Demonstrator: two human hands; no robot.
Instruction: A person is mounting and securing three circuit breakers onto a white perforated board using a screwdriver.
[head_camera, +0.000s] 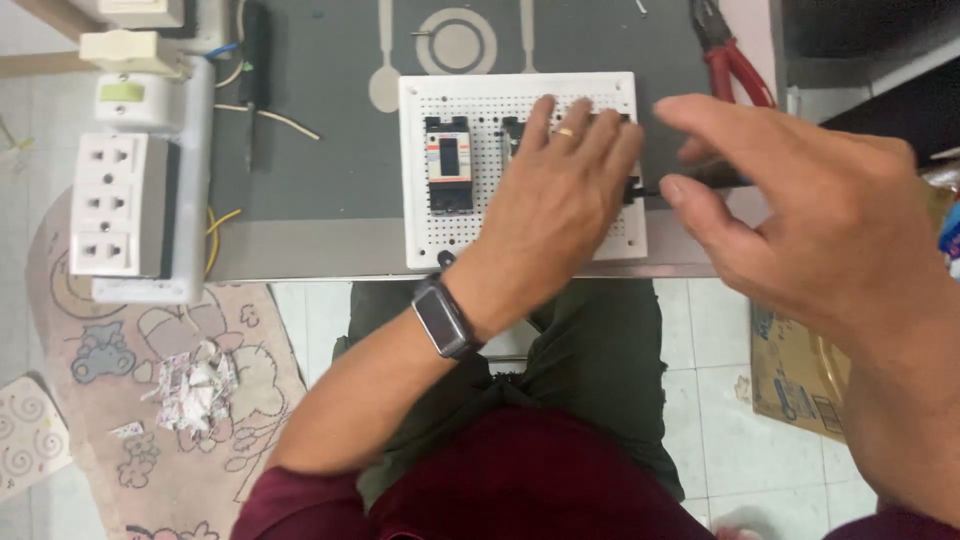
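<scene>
A white perforated mounting board (420, 230) lies on a grey mat at the table's near edge. A black and white circuit breaker (450, 163) is mounted on its left part. My left hand (555, 205), with a ring and a smartwatch at the wrist, lies flat on the board's right half and covers another black component there. My right hand (800, 205) hovers close to the camera at the right, fingers spread. A dark tool handle (700, 178) shows between its fingers and points toward the board's right edge; whether the hand grips it is unclear.
Red-handled pliers (735, 60) lie at the back right. A white triple socket box (125, 205) with switches and loose wires stands at the left table edge. Below are a patterned floor mat (150, 400), crumpled paper (195, 385) and a cardboard box (800, 380) at the right.
</scene>
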